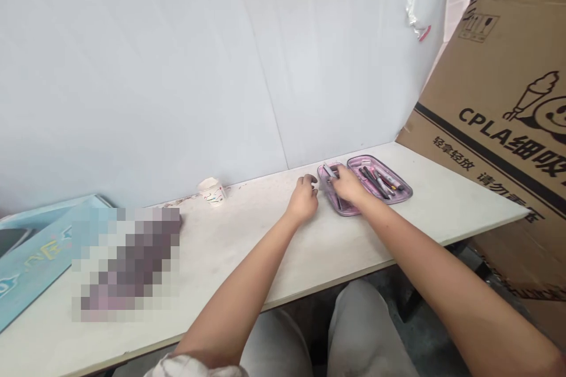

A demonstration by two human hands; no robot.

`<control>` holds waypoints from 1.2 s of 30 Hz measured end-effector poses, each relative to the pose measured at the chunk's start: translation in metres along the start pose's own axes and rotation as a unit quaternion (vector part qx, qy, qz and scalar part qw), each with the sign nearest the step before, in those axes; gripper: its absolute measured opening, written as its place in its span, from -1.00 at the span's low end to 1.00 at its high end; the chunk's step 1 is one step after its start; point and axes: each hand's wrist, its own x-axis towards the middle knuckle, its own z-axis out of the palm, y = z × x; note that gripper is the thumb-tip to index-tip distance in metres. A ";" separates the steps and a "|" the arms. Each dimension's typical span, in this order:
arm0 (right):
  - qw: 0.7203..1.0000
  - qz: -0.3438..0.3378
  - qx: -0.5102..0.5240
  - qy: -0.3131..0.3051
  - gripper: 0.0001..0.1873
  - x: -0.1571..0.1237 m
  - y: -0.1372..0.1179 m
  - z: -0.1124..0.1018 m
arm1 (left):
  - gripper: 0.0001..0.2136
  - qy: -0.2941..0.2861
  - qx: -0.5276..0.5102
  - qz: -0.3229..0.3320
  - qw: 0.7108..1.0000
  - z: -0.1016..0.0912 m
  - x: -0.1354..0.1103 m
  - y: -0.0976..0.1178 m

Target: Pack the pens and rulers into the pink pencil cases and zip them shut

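An open pink pencil case (400,195) lies on the white table (230,247) near the wall, with several pens and markers (381,181) in its right half. My right hand (349,184) rests over the case's left half, fingers pinched on a light grey pen (329,169) that sticks up toward the wall. My left hand (303,199) sits on the table just left of the case, fingers curled, touching its left edge; nothing shows in it.
A small paper cup (213,191) stands by the wall left of my hands. A light blue box (30,253) lies at the table's left end beside a blurred-out patch. A large cardboard box (499,106) stands at the right. My knees show below the table's front edge.
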 end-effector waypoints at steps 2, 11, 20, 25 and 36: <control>1.000 -0.001 -0.024 0.008 -0.65 0.003 0.014 -0.022 | -0.68 -0.044 0.061 0.038 0.996 0.009 0.008 0.010; 0.989 0.012 -0.132 0.061 -0.68 -0.002 0.059 -0.097 | -0.66 -0.102 0.265 0.093 0.954 0.013 0.014 0.009; 0.973 0.074 -0.216 0.035 -0.55 -0.002 0.091 -0.089 | -0.74 -0.147 0.277 0.207 0.927 -0.030 -0.026 0.002; 0.980 0.045 -0.192 0.003 -0.59 0.013 0.077 -0.047 | -0.30 -0.127 0.249 0.219 0.935 -0.043 -0.050 0.000; 0.998 0.003 -0.040 0.038 -0.66 0.027 0.078 -0.025 | -0.26 -0.158 0.211 0.248 0.932 -0.028 -0.049 -0.004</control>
